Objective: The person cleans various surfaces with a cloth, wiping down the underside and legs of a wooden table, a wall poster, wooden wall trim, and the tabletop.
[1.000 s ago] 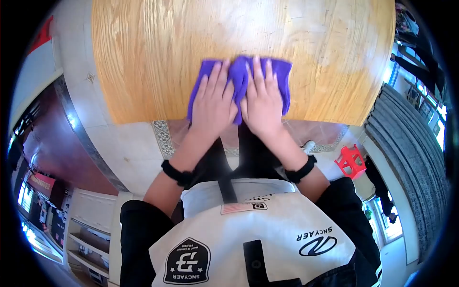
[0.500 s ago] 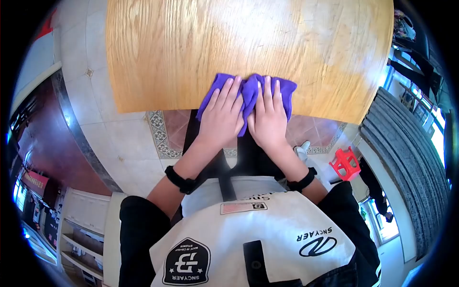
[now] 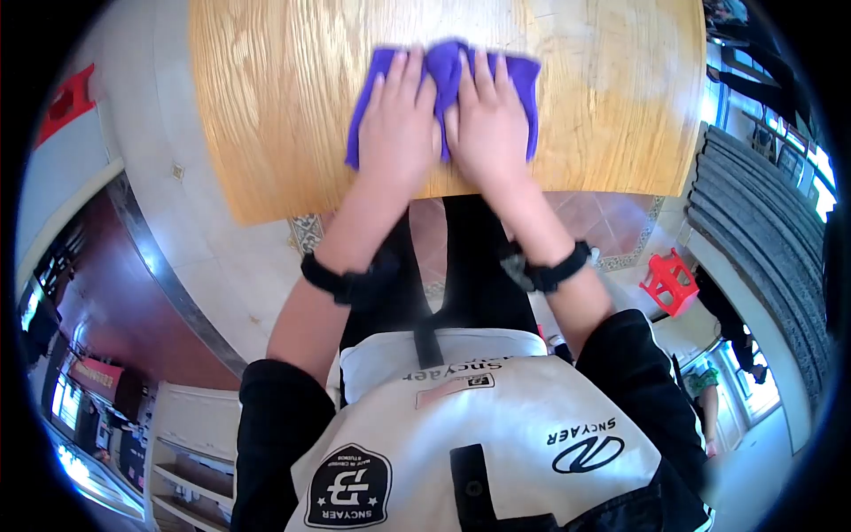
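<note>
A purple cloth (image 3: pixel 525 82) lies bunched in the middle on a light wooden table (image 3: pixel 275 106), near its front edge. My left hand (image 3: pixel 399 124) presses flat on the cloth's left half, fingers stretched toward the far side. On the right half rests my right hand (image 3: pixel 489 129), also flat with its fingers extended. The two thumbs are close together over the folded middle of the cloth. The palms hide part of the cloth.
A red stool (image 3: pixel 670 282) stands on the floor at the right, beside a grey ribbed stack (image 3: pixel 753 230). Another red stool (image 3: pixel 69 105) is at the far left. White shelves (image 3: pixel 191 470) stand at lower left. People are partly visible at the right.
Both hands and the cloth first came slightly toward my body, then moved away from it, farther onto the table. The hands have stayed flat on the cloth.
</note>
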